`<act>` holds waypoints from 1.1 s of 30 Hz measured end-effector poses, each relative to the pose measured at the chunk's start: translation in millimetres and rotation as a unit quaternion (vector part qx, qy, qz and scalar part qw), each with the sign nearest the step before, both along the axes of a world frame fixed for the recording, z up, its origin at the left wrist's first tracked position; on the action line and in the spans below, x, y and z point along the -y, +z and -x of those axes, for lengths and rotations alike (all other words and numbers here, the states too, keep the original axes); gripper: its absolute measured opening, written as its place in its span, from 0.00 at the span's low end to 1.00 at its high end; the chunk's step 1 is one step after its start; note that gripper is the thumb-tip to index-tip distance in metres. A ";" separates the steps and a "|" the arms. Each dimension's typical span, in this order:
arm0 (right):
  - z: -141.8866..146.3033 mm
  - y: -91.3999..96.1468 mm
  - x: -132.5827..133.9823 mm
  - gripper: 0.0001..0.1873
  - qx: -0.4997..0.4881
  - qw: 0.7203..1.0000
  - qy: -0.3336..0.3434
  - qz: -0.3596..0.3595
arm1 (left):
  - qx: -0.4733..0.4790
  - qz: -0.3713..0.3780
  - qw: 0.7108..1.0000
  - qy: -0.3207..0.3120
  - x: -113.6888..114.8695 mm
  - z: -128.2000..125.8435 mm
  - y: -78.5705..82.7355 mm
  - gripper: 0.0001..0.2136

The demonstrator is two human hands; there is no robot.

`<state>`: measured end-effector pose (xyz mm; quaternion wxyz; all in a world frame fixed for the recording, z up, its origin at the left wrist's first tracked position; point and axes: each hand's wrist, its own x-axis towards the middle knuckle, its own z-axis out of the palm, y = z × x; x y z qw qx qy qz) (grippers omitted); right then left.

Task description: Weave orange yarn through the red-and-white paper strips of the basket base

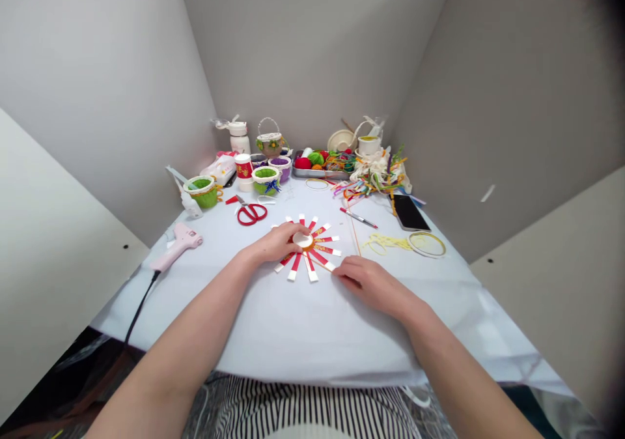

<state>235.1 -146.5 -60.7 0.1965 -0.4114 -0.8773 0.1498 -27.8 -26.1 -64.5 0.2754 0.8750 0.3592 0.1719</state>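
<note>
At the far left of the tabletop (pixel 293 325), a pink hot glue gun (pixel 180 243) was laid, and its black cord (pixel 141 309) was led down over the edge. Behind it, a small green-lined basket (pixel 202 193) was placed, and red-handled scissors (pixel 251 213) were lying nearer the middle.

The left hand (pixel 276 243) was pressed flat on the paper sunburst (pixel 303 241), with the fingers spread and laid over the edge of its round white centre. Nothing was seen pinched by this grip. The sunburst was located in the middle of the tabletop, between both hands. Its red and white strips were radiating in all directions from the centre, so no single long axis was given. One thin tan strip (pixel 325 265) was pointing down and to the right, toward the right hand (pixel 371 287). The fingertips (pixel 339 275) of that hand were touching the strip's end, but whether it was pinched by the grip could not be told.

Further back, a metal tray (pixel 319 173) with balls of yarn was standing. To the right, a pen (pixel 359 218), a black smartphone (pixel 409 212), yellow paper strips (pixel 385 243) and a round hoop (pixel 427 244) were lying.
</note>
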 end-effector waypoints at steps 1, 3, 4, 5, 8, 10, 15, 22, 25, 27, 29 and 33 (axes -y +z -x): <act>1.0 0.1 1.1 0.14 0.009 1.000 0.000 -0.006 | 0.002 -0.001 1.000 -0.002 -0.3 0.2 -0.4 0.19; 3.2 0.6 3.2 0.14 0.026 0.999 -0.001 -0.019 | 0.005 -0.004 1.000 -0.005 -0.8 0.6 -1.0 0.19; 4.1 0.9 3.9 0.14 0.031 0.999 -0.002 -0.024 | 0.006 -0.005 1.000 -0.006 -1.0 0.8 -1.2 0.19; 4.7 1.2 4.2 0.15 0.035 0.999 -0.002 -0.028 | 0.007 -0.006 1.000 -0.006 -1.1 1.0 -1.3 0.19; 4.4 1.6 2.6 0.14 0.044 0.998 -0.012 -0.035 | 0.010 -0.004 1.000 -0.007 -1.1 1.1 -1.5 0.19; 2.8 1.3 -0.4 0.14 0.055 0.997 -0.025 -0.045 | 0.009 -0.004 1.000 -0.011 -1.1 1.0 -1.8 0.18; -1.6 -0.1 -14.8 0.15 0.065 0.995 -0.060 -0.054 | 0.003 -0.009 1.000 -0.011 -0.7 0.5 -1.1 0.18; -0.6 6.3 -68.0 0.05 0.010 0.995 -0.093 0.032 | 0.005 0.000 1.000 -0.021 6.4 -2.5 9.3 0.19; 6.8 1.5 -88.8 0.06 0.009 0.989 -0.146 0.026 | -0.001 0.004 1.000 -0.019 8.1 -4.0 12.0 0.19; 12.1 -5.0 -95.4 0.07 0.017 0.980 -0.197 0.001 | -0.004 0.001 1.000 -0.019 7.9 -4.7 12.3 0.19; 15.7 -11.5 -96.8 0.07 0.021 0.975 -0.219 -0.015 | -0.006 -0.006 1.000 -0.020 7.3 -4.8 11.6 0.19; 16.9 -18.9 -93.9 0.07 0.004 0.976 -0.219 -0.018 | 0.009 -0.032 0.999 -0.042 8.3 -4.2 8.0 0.18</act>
